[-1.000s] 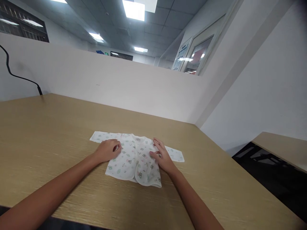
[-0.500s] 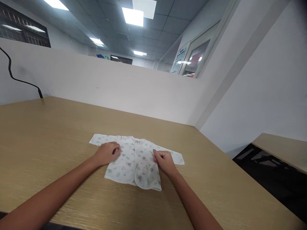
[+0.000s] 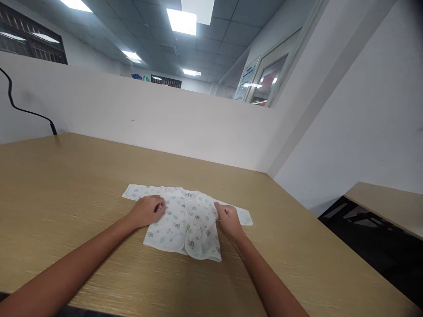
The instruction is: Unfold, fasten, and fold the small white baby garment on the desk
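A small white baby shirt point(image 3: 175, 224) with green and grey prints lies flat on the wooden table, collar away from me and sleeves spread to both sides. Its front panels meet near the middle and part at the rounded hem. My left hand point(image 3: 147, 210) is closed at the shirt's left side, just below the sleeve, its fingers curled onto the cloth. At the opposite side, below the right sleeve, my right hand point(image 3: 229, 220) pinches the side edge between thumb and fingers. The cloth beside it is slightly raised and creased.
The wooden table point(image 3: 82, 176) reaches back to a low white partition point(image 3: 165, 123). A black cable point(image 3: 31, 112) hangs at the far left. White wall borders the table on the right, with another desk point(image 3: 386, 202) beyond the right edge.
My right hand has shifted slightly up and outward along the shirt's right side, and the cloth there is pulled with it. My left hand stays in place.
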A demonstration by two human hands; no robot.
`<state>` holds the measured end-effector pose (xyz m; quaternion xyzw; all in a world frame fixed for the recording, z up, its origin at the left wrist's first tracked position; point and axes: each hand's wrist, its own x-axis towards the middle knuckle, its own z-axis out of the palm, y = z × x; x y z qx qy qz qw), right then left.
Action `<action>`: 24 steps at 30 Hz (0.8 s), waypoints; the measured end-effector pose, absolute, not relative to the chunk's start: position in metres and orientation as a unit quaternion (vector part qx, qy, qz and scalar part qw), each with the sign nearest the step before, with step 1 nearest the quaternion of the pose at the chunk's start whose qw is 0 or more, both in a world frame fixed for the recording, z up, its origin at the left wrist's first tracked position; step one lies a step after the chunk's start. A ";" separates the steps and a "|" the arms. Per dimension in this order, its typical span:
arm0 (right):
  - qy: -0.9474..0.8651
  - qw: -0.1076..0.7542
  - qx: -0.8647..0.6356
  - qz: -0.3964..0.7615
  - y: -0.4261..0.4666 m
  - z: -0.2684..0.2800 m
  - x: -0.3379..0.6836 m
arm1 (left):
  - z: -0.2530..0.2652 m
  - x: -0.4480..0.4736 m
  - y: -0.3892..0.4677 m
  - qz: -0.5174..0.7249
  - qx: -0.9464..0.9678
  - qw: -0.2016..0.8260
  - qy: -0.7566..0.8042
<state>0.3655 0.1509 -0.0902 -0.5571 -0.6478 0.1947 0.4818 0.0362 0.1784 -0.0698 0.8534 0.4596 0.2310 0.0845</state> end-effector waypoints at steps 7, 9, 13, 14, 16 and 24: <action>-0.640 0.493 -0.559 0.189 0.151 -0.091 0.367 | -0.070 0.036 0.179 0.229 0.852 0.085 0.462; -0.657 0.487 -0.546 0.182 0.152 -0.091 0.369 | -0.070 0.036 0.179 0.229 0.852 0.084 0.464; -0.702 0.478 -0.510 0.140 0.151 -0.089 0.372 | -0.071 0.036 0.179 0.231 0.853 0.086 0.459; -0.700 0.480 -0.511 0.133 0.151 -0.088 0.372 | -0.071 0.036 0.179 0.231 0.854 0.086 0.458; -0.692 0.484 -0.518 0.134 0.149 -0.086 0.369 | -0.071 0.036 0.179 0.232 0.854 0.086 0.457; -0.711 0.462 -0.513 0.132 0.143 -0.080 0.363 | -0.072 0.035 0.179 0.230 0.855 0.087 0.456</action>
